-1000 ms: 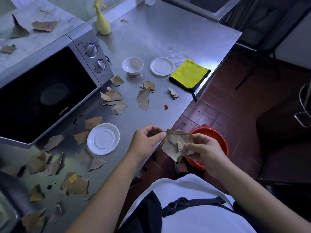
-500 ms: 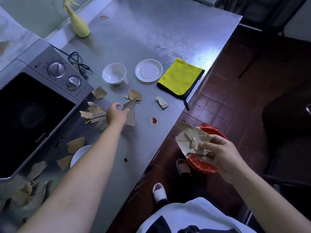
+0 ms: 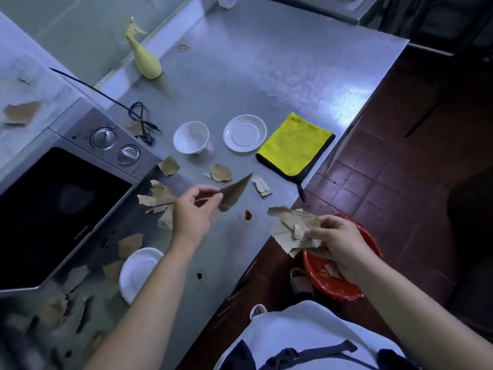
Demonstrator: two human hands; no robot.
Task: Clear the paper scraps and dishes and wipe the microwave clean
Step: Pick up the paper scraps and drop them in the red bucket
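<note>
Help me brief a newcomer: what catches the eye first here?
Torn brown paper scraps litter the steel counter before the microwave. The left hand pinches one scrap, the right hand grips a bunch above a red bin. A yellow cloth lies at the counter's edge.

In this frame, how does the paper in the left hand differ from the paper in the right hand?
The left hand pinches one flat, pointed scrap; the right hand grips a crumpled bundle of several scraps. The scrap is above the counter; the bundle is past its edge, by the red bin. Both are torn brown paper.
</note>
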